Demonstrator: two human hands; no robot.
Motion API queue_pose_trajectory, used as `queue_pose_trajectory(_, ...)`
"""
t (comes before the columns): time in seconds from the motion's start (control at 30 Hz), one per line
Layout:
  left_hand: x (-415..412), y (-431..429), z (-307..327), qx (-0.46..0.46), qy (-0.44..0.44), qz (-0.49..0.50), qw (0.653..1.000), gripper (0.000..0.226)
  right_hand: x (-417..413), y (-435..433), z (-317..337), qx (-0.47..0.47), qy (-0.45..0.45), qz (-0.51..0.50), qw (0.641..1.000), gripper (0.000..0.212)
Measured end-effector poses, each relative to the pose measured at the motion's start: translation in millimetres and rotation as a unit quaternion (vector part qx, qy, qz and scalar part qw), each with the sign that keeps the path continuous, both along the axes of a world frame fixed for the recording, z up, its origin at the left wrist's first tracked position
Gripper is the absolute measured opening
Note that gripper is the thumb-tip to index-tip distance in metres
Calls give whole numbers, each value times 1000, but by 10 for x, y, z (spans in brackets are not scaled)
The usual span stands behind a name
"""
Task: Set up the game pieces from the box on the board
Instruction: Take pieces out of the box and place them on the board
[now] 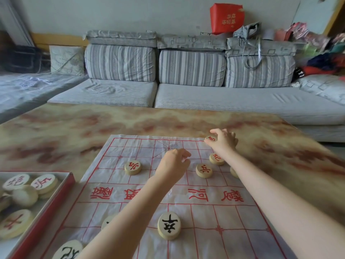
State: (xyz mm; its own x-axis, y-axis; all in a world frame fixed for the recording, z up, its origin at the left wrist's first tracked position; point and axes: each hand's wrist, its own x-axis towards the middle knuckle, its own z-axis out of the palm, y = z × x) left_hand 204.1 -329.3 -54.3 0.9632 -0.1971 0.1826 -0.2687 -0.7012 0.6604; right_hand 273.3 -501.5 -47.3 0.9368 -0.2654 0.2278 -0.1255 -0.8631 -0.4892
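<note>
Game pieces lie partly on the board and partly in the box in the head view. The right hand reaches to the board's far right corner, its thumb and fingers pinching a red-marked disc. Whether that disc touches the sheet cannot be told. The left hand hovers over the middle of the far half with its fingers curled downward, and whether they hold anything cannot be told.

Three red-lettered pieces lie flat on the far half, one left of the left hand and two between the arms. A fourth shows partly behind the right forearm. A black-lettered piece sits on the near half, and a cropped black-marked disc lies at the bottom edge.

The box sits left of the board on the marbled table and holds more loose discs. A grey sofa stands behind.
</note>
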Motion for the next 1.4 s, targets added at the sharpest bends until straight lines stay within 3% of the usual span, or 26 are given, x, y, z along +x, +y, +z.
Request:
queue_pose_trajectory(0.23, -368, 465, 181, -7, 0, 24, 1000, 26, -689, 644, 147, 95, -29, 130, 987, 39)
queue_pose_trajectory(0.6, -1151, 1692, 397, -15, 9, 95, 995, 24, -1619, 1674, 251, 181, 62, 280, 941, 35)
queue_pose_trajectory(0.9, -1648, 2473, 335, -2, -3, 214, 977, 21, -2062, 2328, 300, 135, 95, 343, 925, 34)
queue_pose_trajectory(1.1, -1851, 2872, 304, 39, -13, 267, 963, 33, -2273, 2777, 325, 78, 89, 392, 912, 37)
queue_pose_trajectory(1.17, -1911, 2933, 327, 30, -12, 270, 962, 27, -2280, 2916, 305, 49, 84, 401, 911, 40)
queue_pose_trajectory(1.4, -1928, 3115, 254, 94, -21, 266, 959, 44, -2200, 3200, 191, 36, 107, 405, 907, 46)
